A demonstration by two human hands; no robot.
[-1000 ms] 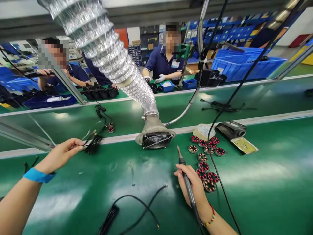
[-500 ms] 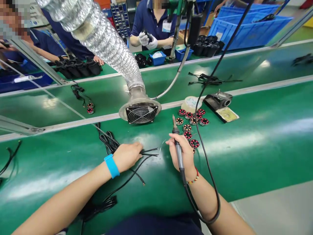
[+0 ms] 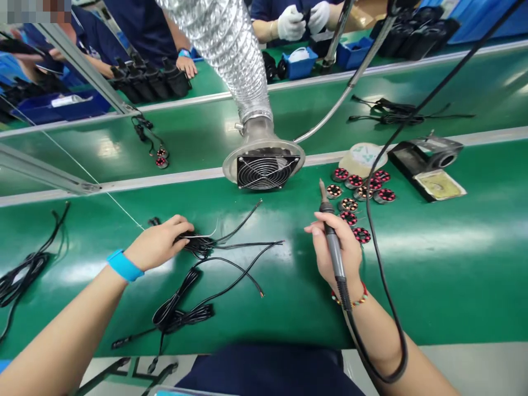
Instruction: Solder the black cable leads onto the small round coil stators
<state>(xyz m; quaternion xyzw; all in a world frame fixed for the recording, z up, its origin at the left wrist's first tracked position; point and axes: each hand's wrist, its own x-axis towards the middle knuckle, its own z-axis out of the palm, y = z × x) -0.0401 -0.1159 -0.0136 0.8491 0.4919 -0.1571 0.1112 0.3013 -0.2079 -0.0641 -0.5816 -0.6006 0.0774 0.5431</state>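
My right hand is closed around a soldering iron, its tip pointing up and away from me. Beside it, to the right, lie several small motor stators with red or copper-coloured windings. My left hand, with a blue band at the wrist, is closed on a thin solder wire, whose free end sticks out past the fingers. Those fingers rest at a coiled black cable; whether they also grip it I cannot tell. Nearer me lies another bundled black cable, with bare ends reaching right.
A fume extractor fan hangs over the bench's back edge on a foil duct. An iron stand with a sponge is at the back right. More cable lies far left. Co-workers' gloved hands are across the bench.
My left hand has drawn back leftward from the cable ends to the coil, with the solder wire. My right hand still holds the iron. The view has shifted, showing more of the near edge.
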